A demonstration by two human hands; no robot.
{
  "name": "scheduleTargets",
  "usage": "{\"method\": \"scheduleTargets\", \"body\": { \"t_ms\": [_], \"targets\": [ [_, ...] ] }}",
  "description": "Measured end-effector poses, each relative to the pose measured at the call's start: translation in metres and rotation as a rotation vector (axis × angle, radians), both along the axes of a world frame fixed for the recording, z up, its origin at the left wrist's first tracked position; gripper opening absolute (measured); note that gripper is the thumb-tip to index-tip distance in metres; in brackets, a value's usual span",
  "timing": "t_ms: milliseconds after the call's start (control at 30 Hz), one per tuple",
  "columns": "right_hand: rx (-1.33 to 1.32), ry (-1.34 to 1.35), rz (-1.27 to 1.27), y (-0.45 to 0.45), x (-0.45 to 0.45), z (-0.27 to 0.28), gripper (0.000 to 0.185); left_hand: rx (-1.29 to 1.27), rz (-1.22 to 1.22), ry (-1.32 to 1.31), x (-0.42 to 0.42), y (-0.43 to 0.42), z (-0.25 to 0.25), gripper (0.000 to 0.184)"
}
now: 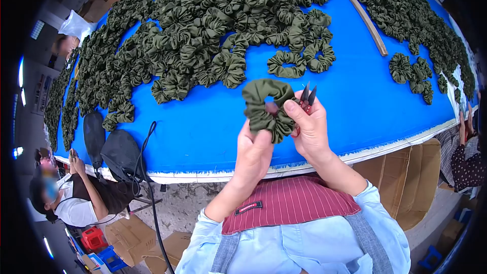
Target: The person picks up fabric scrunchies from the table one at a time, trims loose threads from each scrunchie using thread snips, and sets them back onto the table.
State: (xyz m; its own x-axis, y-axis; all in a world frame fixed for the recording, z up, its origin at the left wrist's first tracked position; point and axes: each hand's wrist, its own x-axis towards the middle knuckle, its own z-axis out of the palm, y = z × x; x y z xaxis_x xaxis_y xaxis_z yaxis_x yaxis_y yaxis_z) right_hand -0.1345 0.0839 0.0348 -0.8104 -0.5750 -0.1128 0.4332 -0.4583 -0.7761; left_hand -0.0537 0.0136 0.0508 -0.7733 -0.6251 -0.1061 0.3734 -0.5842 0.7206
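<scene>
A dark green fabric scrunchie is held up above the near edge of the blue table, its center hole facing me. My left hand pinches its lower left side, fingers closed. With thumb and fingers, my right hand grips the scrunchie's right side. That same hand also holds a pair of thread snips, dark pointed blades upward, with the red handle mostly hidden in the palm. Just beyond lie loose scrunchies of the same green cloth, near a large heap of them.
A wooden strip lies between the heap and a second pile on the blue table. Black bags and a cable rest at the left edge. Co-workers sit at both sides. A cardboard box stands below right.
</scene>
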Motion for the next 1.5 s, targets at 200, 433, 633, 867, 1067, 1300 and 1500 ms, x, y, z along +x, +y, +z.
{"method": "scheduleTargets", "body": {
  "t_ms": [200, 433, 633, 867, 1067, 1300, 1500],
  "targets": [
    [-0.078, -0.155, 0.267, 0.003, 0.006, 0.008, 0.016, 0.362, -0.074, -0.061, 0.024, -0.034, -0.008, 0.035],
    [0.218, 0.036, 0.602, 0.043, -0.006, 0.013, 0.023, 0.000, -0.305, -0.037, 0.063, -0.070, 0.002, 0.027],
    [0.315, 0.218, 0.521, 0.037, -0.010, 0.022, 0.014, -0.451, -0.279, -0.285, 0.023, -0.027, 0.006, 0.022],
    [0.374, 0.237, 0.567, 0.076, -0.024, 0.010, 0.009, -0.207, -0.411, -0.090, 0.023, -0.068, -0.003, 0.020],
    [0.389, 0.382, -0.221, 0.094, -0.114, 0.062, 0.019, -0.925, -0.296, -0.020, -0.025, -0.046, 0.064, 0.037],
    [-0.010, 0.823, -0.726, 0.156, -0.170, 0.199, 0.032, -1.457, 0.191, 0.727, 0.024, -0.101, 0.227, 0.032],
    [0.053, 1.851, 0.264, 0.224, -0.019, 0.340, 0.042, -1.529, 0.585, 1.033, 0.037, -0.084, 0.248, 0.032]
  ]
}}
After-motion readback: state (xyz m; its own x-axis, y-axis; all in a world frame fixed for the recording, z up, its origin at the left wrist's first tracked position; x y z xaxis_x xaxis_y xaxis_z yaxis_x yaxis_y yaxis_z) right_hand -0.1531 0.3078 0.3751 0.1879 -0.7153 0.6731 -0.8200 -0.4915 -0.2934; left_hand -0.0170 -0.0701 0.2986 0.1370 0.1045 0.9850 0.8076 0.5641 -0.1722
